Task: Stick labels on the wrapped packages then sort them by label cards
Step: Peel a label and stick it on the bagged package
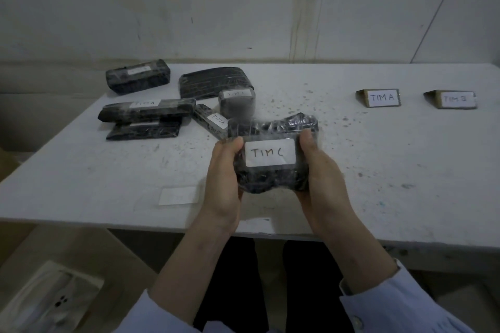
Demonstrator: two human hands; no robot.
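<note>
Black glossy film wraps the package (270, 181), held just above the near middle of the white table (378, 159); the left hand (224, 170) and right hand (319, 167) each grip one short end, thumbs beside its TIM C label (269, 153) and fingers curled behind. It looks lumpy, soft and light with a slick skin, so its ends seem the surest hold. Six more wrapped packages (147, 111) lie far left, two label cards, TIM A card (381, 97) and a blurred TIM B card (454, 99), stand right, and one paper slip (178, 194) lies near the front.
</note>
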